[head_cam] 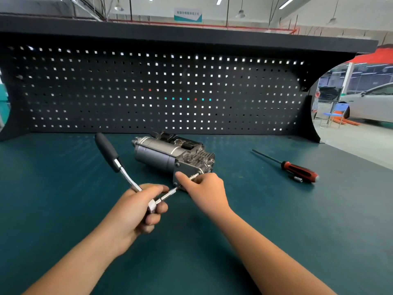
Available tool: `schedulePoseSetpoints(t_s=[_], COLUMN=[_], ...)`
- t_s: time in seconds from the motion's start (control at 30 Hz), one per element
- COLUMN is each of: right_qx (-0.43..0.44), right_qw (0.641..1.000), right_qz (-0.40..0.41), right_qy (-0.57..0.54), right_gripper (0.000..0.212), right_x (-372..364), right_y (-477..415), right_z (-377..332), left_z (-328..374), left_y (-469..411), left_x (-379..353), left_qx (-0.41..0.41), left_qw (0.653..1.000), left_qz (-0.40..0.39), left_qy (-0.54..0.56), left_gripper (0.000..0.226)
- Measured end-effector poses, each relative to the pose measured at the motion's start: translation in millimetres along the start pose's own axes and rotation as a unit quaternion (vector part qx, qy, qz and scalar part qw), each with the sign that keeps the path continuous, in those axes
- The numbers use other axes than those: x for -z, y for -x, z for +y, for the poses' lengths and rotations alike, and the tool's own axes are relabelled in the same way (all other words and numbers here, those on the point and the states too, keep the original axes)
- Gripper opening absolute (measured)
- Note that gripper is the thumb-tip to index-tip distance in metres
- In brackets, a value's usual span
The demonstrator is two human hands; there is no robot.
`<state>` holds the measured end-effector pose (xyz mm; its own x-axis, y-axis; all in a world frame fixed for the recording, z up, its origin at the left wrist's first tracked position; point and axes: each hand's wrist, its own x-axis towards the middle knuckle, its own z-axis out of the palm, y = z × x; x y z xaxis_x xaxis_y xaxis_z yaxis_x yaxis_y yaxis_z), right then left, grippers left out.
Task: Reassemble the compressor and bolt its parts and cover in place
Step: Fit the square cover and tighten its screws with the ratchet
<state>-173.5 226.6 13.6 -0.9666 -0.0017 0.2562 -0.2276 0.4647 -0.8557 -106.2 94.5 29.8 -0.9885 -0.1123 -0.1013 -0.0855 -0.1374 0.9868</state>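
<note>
Compressor (161, 153) position: lying on its side at mid-counter (63, 209), in front of the pegboard (148, 92), with the flat end cover (181, 169) facing the operator.

Left hand (136, 206): fingers curled round the head of the ratchet wrench (119, 167). The rubber handle points up and away to the left. The extension bar (170, 193) runs from the wrench head to the lower corner of the cover and appears to be seated on a fastener there.

Right hand (205, 189): rests against the cover. Thumb and forefinger pinch a short bright bolt (193, 177) at the cover's right edge.

Progress: the body and finned head appear assembled, and the cover is in place. One bolt head shows at the cover's upper left corner. Judged status: cover bolting is in progress. The lower corner is being driven, and the pinched bolt is not yet run home. Final tightening of all the cover bolts remains.

Unused items: a screwdriver (297, 169) and a small socket bit (297, 178) just beside it lie well apart to the right.
</note>
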Motion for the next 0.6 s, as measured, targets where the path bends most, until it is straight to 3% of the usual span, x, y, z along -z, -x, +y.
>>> schedulePoseSetpoints(t_s=[0.1, 0.23, 0.4, 0.6], right_qx=[-0.02, -0.072, -0.106, -0.129], right_qw=[1.0, 0.992, 0.976, 0.956], right_qz=[0.009, -0.02, -0.04, -0.057], right_qy=[0.011, -0.101, -0.185, -0.256], right_gripper=[0.06, 0.042, 0.039, 0.034], right_x=[-1.4, -3.7, -3.0, -0.8], right_y=[-3.6, -4.2, 1.8, 6.6], right_z=[-2.9, -2.3, 1.2, -1.5], left_z=[-0.8, -8.6, -13.8, -13.3], left_y=[1.9, 6.0, 13.2, 8.0], left_x=[-1.4, -6.9, -20.4, -15.4], left_qx=[-0.039, -0.078, 0.008, -0.015], left_qw=[0.998, 0.994, 0.989, 0.993], left_qz=[0.002, -0.026, -0.143, -0.114], left_qy=[-0.043, -0.079, 0.039, 0.014], left_gripper=[0.015, 0.027, 0.049, 0.063])
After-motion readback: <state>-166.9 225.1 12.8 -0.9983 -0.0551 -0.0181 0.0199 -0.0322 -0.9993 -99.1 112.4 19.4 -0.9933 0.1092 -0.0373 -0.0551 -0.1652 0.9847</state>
